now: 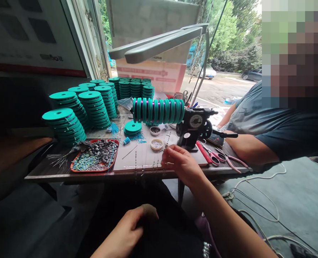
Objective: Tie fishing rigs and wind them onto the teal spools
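Observation:
My right hand point(182, 163) is at the table's front edge, thumb and fingers pinched together on a thin, nearly clear fishing line. Low over my lap, my left hand point(137, 222) has curled fingers; whatever may be between them is hidden. Above the table, a row of green foam spools point(158, 111) sits on the shaft of a black hand-crank winder point(195, 122). Fine lines hang from this row, some carrying short black stoppers point(136, 160). Just beyond my right fingers stands a small dish of silvery beads point(157, 144), with a dish of dark beads point(155, 130) behind it.
Stacks of green spools point(94, 111) fill the table's left and back. An orange-rimmed tray point(72, 168) holds dark weights and small coloured pieces. Scissors point(215, 159) and pink-handled pliers point(235, 165) lie at right, beside another person's arm point(245, 147). A grey lamp point(164, 41) overhangs.

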Demonstrator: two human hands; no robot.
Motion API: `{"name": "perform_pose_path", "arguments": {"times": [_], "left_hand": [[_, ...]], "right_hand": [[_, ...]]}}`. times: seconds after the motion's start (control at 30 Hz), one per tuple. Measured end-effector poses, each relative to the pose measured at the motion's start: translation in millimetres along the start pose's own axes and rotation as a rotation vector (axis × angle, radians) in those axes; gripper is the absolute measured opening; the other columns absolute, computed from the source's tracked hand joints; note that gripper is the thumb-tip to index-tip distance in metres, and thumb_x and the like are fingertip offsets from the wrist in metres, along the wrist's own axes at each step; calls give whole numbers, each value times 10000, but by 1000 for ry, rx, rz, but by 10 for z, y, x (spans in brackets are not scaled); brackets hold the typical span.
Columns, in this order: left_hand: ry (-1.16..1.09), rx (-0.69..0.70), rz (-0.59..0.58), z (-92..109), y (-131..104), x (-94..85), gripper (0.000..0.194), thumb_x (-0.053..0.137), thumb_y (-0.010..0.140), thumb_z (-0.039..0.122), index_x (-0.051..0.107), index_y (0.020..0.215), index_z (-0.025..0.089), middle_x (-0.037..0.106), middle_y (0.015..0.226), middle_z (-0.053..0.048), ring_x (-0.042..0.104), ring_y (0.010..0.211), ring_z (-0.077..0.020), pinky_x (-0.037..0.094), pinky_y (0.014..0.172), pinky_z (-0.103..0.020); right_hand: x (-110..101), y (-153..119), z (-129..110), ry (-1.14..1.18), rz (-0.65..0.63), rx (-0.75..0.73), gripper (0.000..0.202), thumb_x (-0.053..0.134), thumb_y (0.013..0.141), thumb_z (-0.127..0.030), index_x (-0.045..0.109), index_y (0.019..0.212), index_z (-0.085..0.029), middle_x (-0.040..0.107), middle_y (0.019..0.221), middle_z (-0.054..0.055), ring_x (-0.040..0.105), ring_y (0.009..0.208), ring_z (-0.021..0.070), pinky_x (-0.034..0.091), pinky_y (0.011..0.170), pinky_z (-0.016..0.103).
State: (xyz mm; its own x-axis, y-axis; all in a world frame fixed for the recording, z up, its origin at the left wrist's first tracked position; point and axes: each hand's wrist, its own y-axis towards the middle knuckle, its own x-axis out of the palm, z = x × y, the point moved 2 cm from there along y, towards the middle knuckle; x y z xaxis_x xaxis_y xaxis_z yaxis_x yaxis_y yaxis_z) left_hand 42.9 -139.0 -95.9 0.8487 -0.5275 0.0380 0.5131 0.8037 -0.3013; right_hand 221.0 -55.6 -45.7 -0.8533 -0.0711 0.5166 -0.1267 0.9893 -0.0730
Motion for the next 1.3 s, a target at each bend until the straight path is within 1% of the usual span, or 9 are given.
{"name": "perform_pose_path", "arguments": {"times": [0.1,0.17,0.33,0.43,0.57,0.67,0.77,0.97,1.3], "left_hand": [[28,173,-173,246,265,119,243,620,594,56,697,781,190,641,991,-62,487,1054,-273,289,942,-357],[-80,238,-198,414,441,198,190,683,579,136,690,765,172,650,935,-80,514,1003,-289,329,906,-377],[-200,308,-108,733,718,375,297,549,758,363,607,980,175,660,725,-50,593,691,-203,439,717,-352],[-204,304,-23,804,760,418,256,492,805,368,615,880,157,645,641,-38,564,529,-157,439,578,-299],[-191,278,82,787,735,401,198,538,790,322,616,726,151,633,624,-18,541,487,-120,424,523,-249],[-196,255,119,758,687,380,175,563,774,303,628,717,151,624,602,-9,554,497,-124,436,520,-241],[-214,240,134,747,632,376,187,567,765,291,626,662,146,603,545,-3,533,468,-114,430,503,-231],[-291,153,132,648,479,395,226,539,769,269,613,595,145,597,537,-12,525,454,-109,399,447,-213],[-435,-199,154,365,172,284,202,555,761,271,632,639,129,647,531,-42,540,411,-89,387,476,-194]], "right_hand": [[-3,-28,-110,-170,-40,-71,172,677,671,-310,621,639,-151,606,669,0,543,669,110,429,683,256],[-24,-46,-181,-275,-39,-154,140,673,678,-288,655,654,-152,606,683,-6,522,693,97,399,704,230],[-83,-100,-251,-295,-40,-134,142,667,693,-303,662,673,-162,585,676,-30,491,584,68,358,547,193],[-90,-109,-246,-245,-28,-99,157,685,676,-301,655,668,-147,560,600,-39,452,481,43,321,457,174],[-27,-62,-194,-47,-43,-63,188,681,680,-324,646,726,-145,600,575,-17,509,464,67,375,443,178],[67,-13,-135,157,-84,-56,195,709,646,-312,622,706,-148,452,374,-77,491,414,69,471,553,223],[149,3,-89,259,-103,-45,183,715,643,-285,601,685,-149,300,330,-131,336,316,20,484,547,222],[165,-24,-106,326,-137,-34,140,680,684,-239,580,696,-142,216,384,-131,170,349,11,290,361,119],[102,-7,-51,304,-132,-19,121,656,719,-235,572,702,-149,191,415,-122,107,376,23,141,336,127]]}}
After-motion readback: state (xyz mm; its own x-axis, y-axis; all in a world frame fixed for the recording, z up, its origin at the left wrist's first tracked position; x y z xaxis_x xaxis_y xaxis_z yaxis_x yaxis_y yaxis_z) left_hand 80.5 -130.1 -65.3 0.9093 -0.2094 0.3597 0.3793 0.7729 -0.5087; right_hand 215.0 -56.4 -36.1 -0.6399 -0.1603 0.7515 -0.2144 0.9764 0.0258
